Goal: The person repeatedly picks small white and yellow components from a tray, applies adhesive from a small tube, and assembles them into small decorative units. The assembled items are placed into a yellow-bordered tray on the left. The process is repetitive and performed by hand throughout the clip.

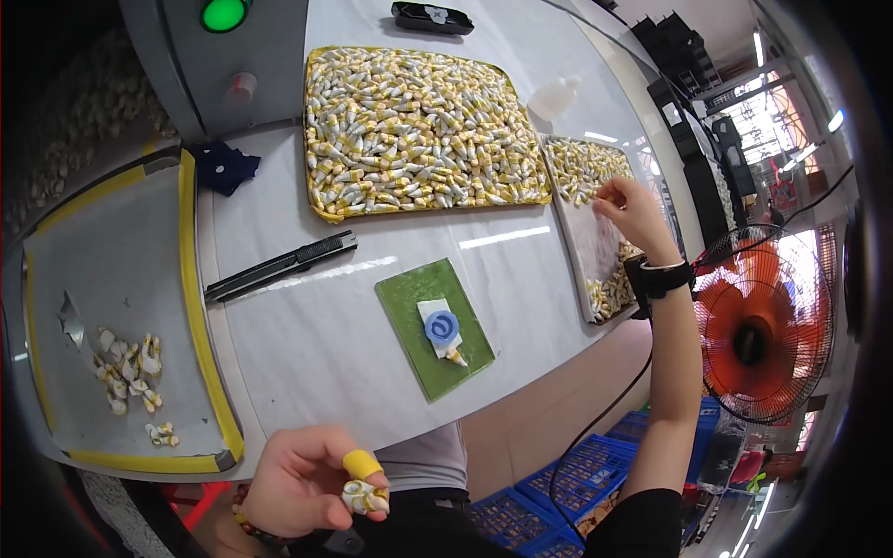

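At the lower edge of the frame, a few small white-and-yellow capped pieces (365,498) are pinched in the closed grip of the left hand (302,484), whose forefinger wears a yellow cot, seemingly for protection. At right of centre, the right hand (637,214) is stretched to the grey tray of like pieces (581,244), fingertips closed on one. A large yellow-rimmed tray (316,130) lies on the white bench (316,344).

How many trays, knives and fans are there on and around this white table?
Trays: 3 - big yellow tray, right tray, left tray
Utility knife: 1
Orange fan: 1
Total: 5
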Demonstrator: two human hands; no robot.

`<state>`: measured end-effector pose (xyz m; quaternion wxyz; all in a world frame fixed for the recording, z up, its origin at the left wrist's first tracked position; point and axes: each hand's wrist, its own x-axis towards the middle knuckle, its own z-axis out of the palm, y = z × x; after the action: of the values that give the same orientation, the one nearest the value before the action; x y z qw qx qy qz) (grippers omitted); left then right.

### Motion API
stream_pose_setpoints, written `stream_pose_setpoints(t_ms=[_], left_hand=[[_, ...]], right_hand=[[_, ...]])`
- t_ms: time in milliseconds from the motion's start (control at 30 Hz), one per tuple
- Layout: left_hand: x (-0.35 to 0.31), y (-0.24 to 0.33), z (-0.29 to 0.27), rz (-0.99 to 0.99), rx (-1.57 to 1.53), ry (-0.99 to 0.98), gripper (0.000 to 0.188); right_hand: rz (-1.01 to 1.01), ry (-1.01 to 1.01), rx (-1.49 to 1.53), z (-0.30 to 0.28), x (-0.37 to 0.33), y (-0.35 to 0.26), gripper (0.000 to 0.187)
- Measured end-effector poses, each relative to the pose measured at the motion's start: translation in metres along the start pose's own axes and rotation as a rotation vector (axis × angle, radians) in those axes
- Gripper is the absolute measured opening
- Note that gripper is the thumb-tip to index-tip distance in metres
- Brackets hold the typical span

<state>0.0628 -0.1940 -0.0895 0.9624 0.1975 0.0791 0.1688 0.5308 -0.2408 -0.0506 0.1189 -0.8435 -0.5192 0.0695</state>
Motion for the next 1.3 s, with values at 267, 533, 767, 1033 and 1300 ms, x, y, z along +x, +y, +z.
stream_pose_setpoints(t_ms=[267, 533, 767, 1033, 1300], left_hand=[[0.0, 0.0, 0.0, 0.011, -0.037, 0.028, 0.037], [0.008, 0.008, 0.019, -0.023, 0.037, 0.254, 0.045], [0.001, 0.003, 0.002, 0.023, -0.078, 0.007, 0.035], [0.006, -0.002, 0.02, 0.206, 0.191, 0.31, 0.042], [0.006, -0.001, 0.01, 0.484, 0.833, 0.109, 0.033]], right_hand=[[-0.099, 0.095, 0.571, -0.012, -0.038, -0.065, 0.003], [-0.487, -0.213, 0.434, 0.019, -0.098, -0.182, 0.016], [-0.681, -0.14, 0.242, 0.031, -0.086, -0.186, 0.018], [-0.75, -0.107, 0.081, 0.041, -0.096, -0.188, 0.022], [-0.732, 0.09, 0.302, 0.032, -0.114, -0.201, 0.024]])
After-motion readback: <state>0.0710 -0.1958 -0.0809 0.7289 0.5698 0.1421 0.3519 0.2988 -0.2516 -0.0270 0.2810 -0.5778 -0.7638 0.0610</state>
